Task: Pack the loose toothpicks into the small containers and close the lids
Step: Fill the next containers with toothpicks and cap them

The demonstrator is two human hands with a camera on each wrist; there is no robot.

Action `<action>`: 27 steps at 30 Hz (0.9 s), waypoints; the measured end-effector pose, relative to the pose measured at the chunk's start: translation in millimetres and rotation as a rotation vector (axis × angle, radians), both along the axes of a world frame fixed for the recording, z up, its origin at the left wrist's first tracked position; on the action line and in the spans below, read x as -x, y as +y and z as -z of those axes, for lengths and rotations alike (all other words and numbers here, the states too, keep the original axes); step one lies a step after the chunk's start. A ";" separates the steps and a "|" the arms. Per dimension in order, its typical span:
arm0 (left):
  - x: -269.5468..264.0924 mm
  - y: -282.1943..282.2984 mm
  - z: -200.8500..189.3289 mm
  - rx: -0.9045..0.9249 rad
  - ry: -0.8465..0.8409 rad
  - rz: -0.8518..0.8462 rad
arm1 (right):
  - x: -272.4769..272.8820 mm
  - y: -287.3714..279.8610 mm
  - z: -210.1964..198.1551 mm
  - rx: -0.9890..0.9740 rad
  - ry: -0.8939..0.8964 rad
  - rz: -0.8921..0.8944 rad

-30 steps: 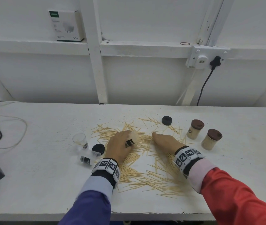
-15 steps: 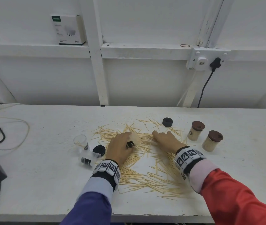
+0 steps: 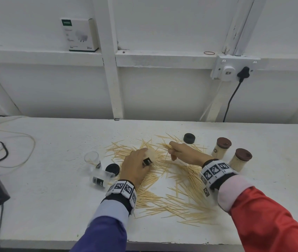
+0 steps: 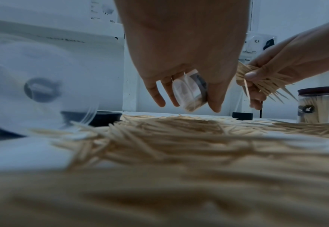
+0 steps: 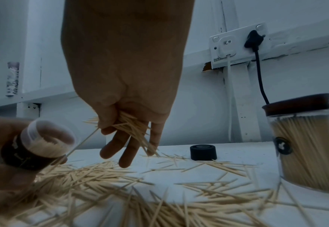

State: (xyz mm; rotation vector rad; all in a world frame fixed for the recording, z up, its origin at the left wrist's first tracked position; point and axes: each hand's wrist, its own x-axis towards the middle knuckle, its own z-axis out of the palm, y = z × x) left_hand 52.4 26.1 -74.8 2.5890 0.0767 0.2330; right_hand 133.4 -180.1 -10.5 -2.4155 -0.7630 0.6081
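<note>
I count two capped jars, two empty ones, two loose black lids. My left hand grips a tilted open container mid-frame; right hand fingers bunch toothpicks. Box upper left reads "30w".

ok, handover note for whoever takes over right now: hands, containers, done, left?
Left hand grips an open, partly filled container, tilted toward the right hand.
Right hand pinches a bunch of toothpicks beside its mouth.
Done: two brown-lidded containers stand full on the right.
Left: most loose toothpicks lie on the table. Two clear containers by the left hand, one upright, one on its side, are unlidded. Two black lids lie loose.
</note>
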 end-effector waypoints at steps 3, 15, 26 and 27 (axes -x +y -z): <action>1.0 0.5 0.3 0.009 0.001 -0.005 | 2.2 4.6 -2.2 0.015 0.026 -0.045; 2.1 -2.6 -0.9 0.017 -0.016 0.055 | 3.3 20.1 -10.0 0.363 -0.121 -0.219; 1.6 -4.3 2.0 -0.016 -0.024 0.000 | 13.0 49.5 -35.5 0.597 -0.406 -0.355; 1.2 -4.1 2.5 -0.016 -0.025 -0.018 | 14.0 50.5 -36.5 0.597 -0.417 -0.357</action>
